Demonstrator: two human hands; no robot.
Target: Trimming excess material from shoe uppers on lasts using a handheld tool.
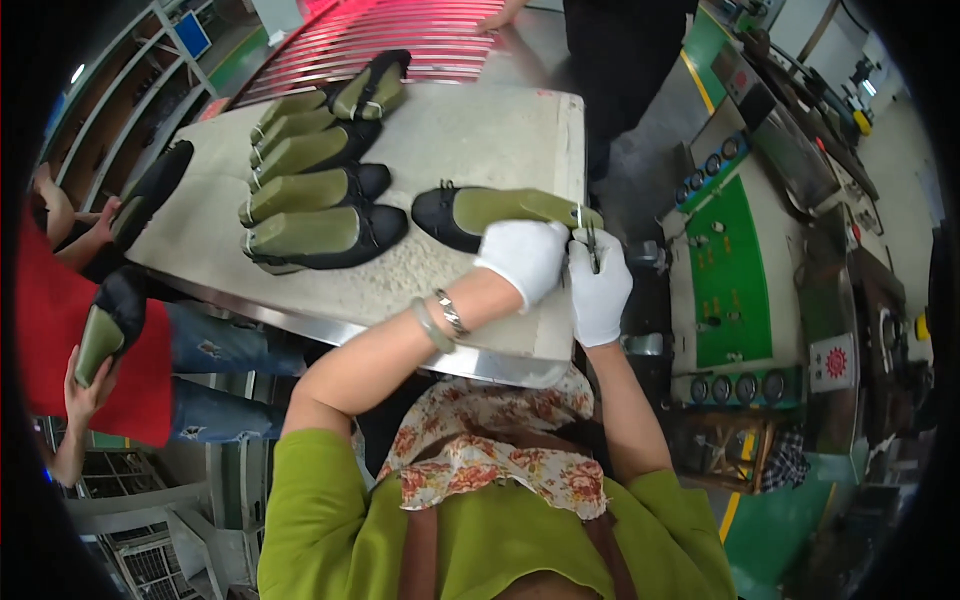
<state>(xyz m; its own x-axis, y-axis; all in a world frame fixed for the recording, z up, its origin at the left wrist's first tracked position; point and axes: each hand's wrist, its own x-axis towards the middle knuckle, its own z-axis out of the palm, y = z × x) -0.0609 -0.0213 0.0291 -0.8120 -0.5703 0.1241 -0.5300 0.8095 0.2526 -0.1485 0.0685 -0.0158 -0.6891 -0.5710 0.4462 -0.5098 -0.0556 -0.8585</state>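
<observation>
A black flat shoe with a small bow, stretched over a green shoe last [500, 208], lies at the right part of the white-topped table, toe to the left. My left hand [522, 262], in a white glove, is closed against the near side of the last; its fingertips are hidden, so what it grips does not show. At the heel end, my right hand [600, 290], also gloved in white, is closed on a slim dark two-pronged tool [593, 248]. A thin white band [579, 214] crosses the last there, close to the tool.
Several black shoes on green lasts [305, 235] stand in a row at the left. A person in red [140, 370] holds another shoe [112, 315]. A slatted rack [400, 40] glows red beyond the table [480, 325]; a person in dark clothes [620, 70] stands beside it. A green-panelled machine [745, 270] is at right.
</observation>
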